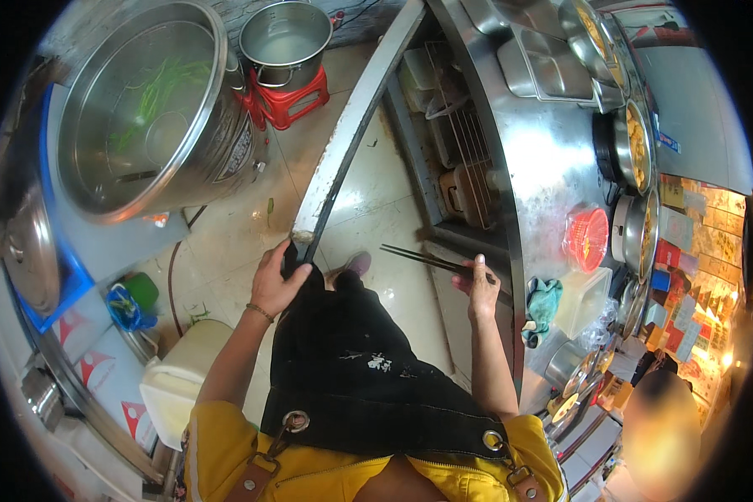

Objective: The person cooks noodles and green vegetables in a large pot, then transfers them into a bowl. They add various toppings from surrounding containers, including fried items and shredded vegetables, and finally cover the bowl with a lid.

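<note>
My left hand (pixel 276 279) grips the near end of an open refrigerator door (pixel 345 125), its thumb and fingers on the door's edge. In my right hand (pixel 479 285) is a pair of dark chopsticks (pixel 420 256), their tips pointing left over the tiled floor. The door stands open beside a steel counter, and wire racks (pixel 467 144) with tubs show in the cabinet. A black apron (pixel 345 357) hangs between my arms.
At the upper left stands a large steel pot (pixel 191 169) with green stalks in liquid. A smaller pot (pixel 288 69) sits on a red stool (pixel 295 100). The steel counter (pixel 533 163) carries pans, a red basket (pixel 587 238) and a green cloth (pixel 543 304). A person (pixel 659 427) is at the lower right.
</note>
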Available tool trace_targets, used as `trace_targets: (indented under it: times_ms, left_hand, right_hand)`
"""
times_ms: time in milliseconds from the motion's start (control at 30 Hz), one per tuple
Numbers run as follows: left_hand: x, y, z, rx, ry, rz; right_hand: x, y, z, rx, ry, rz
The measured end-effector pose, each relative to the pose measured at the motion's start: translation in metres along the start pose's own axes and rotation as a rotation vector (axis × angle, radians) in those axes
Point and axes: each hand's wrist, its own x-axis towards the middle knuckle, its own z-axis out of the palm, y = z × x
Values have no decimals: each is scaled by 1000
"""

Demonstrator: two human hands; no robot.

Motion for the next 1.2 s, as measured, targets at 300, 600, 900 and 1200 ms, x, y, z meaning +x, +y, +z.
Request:
trace_targets:
  times_ms: [300,600,900,1200]
  left_hand:
    - [20,-11,3,195,14,78]
    - [19,-17,27,114,150,132]
    - [15,-14,47,89,204,165]
    - [6,5,65,43,220,135]
  right_hand:
    - [-10,-22,38,-60,-47,-52]
    - [-16,-25,32,-99,-5,-23]
    - [-7,-25,30,-195,-32,-36]
    - [3,-22,0,-176,-86,-74]
